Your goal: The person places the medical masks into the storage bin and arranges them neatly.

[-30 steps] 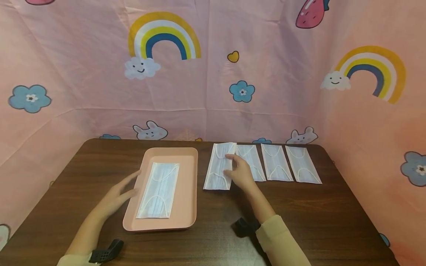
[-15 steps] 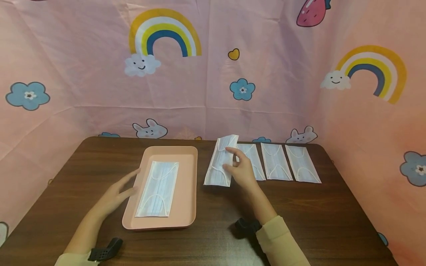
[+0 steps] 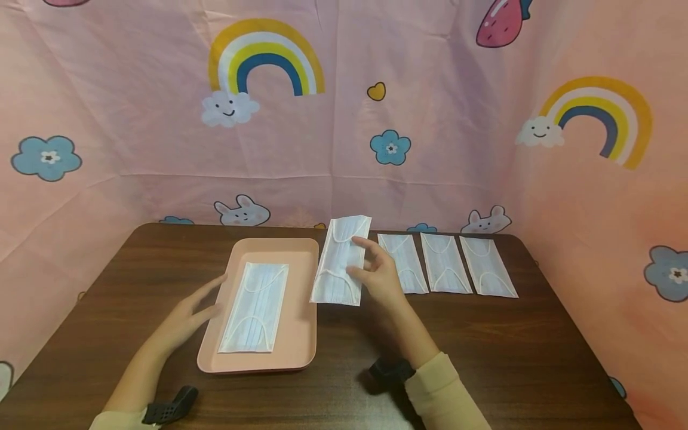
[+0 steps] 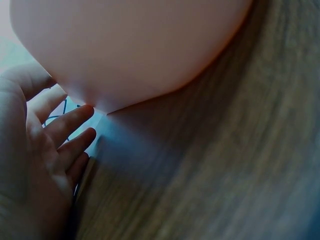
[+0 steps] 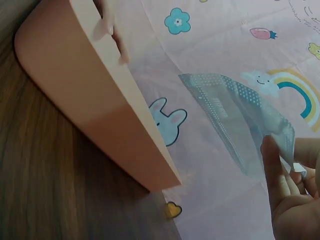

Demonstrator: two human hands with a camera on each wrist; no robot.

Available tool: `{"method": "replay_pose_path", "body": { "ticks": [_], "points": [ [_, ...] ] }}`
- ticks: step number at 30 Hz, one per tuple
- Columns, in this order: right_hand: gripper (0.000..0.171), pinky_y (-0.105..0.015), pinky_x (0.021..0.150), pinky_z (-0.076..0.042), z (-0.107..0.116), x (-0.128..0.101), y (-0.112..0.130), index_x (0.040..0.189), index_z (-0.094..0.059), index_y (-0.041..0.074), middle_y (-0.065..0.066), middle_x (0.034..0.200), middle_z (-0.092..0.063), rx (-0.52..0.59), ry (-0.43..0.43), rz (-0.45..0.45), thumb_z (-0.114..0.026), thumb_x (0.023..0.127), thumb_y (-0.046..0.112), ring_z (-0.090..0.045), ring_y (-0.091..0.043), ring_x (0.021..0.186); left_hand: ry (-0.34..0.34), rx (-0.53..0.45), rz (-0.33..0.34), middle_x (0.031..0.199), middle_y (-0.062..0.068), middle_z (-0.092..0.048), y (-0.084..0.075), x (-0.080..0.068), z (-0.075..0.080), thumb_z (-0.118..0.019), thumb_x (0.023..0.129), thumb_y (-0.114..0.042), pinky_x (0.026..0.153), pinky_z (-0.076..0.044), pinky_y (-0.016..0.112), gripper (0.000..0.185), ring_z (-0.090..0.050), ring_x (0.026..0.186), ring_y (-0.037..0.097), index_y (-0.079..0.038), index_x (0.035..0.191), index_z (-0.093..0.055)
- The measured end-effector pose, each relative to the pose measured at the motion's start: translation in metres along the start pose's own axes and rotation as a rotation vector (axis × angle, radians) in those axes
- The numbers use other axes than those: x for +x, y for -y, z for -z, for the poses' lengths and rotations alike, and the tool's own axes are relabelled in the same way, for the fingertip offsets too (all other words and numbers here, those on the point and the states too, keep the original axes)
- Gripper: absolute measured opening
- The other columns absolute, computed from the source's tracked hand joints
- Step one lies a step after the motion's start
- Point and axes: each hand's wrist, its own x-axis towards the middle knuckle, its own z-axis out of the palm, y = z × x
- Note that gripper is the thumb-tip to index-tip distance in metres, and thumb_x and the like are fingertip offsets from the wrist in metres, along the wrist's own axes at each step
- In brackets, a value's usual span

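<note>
My right hand point(image 3: 383, 276) pinches a pleated face mask point(image 3: 340, 260) by its right edge, thumb on one side and fingers on the other. The mask is raised and tilted, close to the right rim of a pink tray point(image 3: 302, 334). In the right wrist view the held mask point(image 5: 240, 117) bends slightly, beside the tray wall point(image 5: 100, 105). Another face mask point(image 3: 255, 307) lies flat inside the tray. At the tray's left rim rests my left hand point(image 3: 185, 315), fingers extended; the left wrist view shows its fingertips point(image 4: 86, 111) right at the tray edge.
Three more face masks, the left one point(image 3: 404, 263), the middle one point(image 3: 446, 263) and the right one point(image 3: 489, 266), lie in a row at the back right of the dark wooden table point(image 3: 484, 358). A pink patterned cloth point(image 3: 430, 179) hangs behind and beside the table.
My right hand has lifted the pinched mask off the table and carried it left toward the tray. The left hand and the tray have stayed in place.
</note>
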Motion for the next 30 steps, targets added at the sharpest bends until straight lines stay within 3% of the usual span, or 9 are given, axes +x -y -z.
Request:
{"method": "replay_pose_path", "body": {
  "ticks": [13,21,30],
  "points": [
    [0.060,-0.032,0.073,-0.056,-0.033,-0.001,-0.001,0.136,-0.048,0.002,-0.023,0.118,-0.057,0.130,0.062,-0.044,-0.060,0.081,-0.020,-0.064,-0.028,0.100,-0.006,-0.002,0.006,0.149,0.023,-0.031,0.004,0.000,0.000,-0.059,0.094,-0.019,0.099,-0.019,0.071,0.060,-0.022,0.134,0.049,-0.012,0.149,-0.035],
    [0.061,-0.037,0.081,-0.054,-0.057,-0.002,-0.008,0.136,-0.047,0.002,-0.016,0.132,-0.042,0.196,0.097,-0.089,-0.059,0.081,-0.021,-0.061,-0.032,0.107,-0.007,-0.001,0.001,0.149,0.023,-0.031,0.007,0.001,-0.001,-0.059,0.094,-0.020,0.097,-0.018,0.073,0.060,-0.021,0.134,0.050,-0.013,0.149,-0.036],
    [0.060,-0.036,0.078,-0.055,-0.084,-0.001,-0.022,0.133,-0.052,0.005,-0.016,0.114,-0.059,0.213,0.107,-0.140,-0.062,0.080,-0.019,-0.065,-0.026,0.098,-0.001,0.012,0.006,0.149,0.024,-0.031,0.006,0.000,0.000,-0.059,0.094,-0.020,0.096,-0.019,0.074,0.061,-0.022,0.134,0.051,-0.014,0.149,-0.034]
  ]
}}
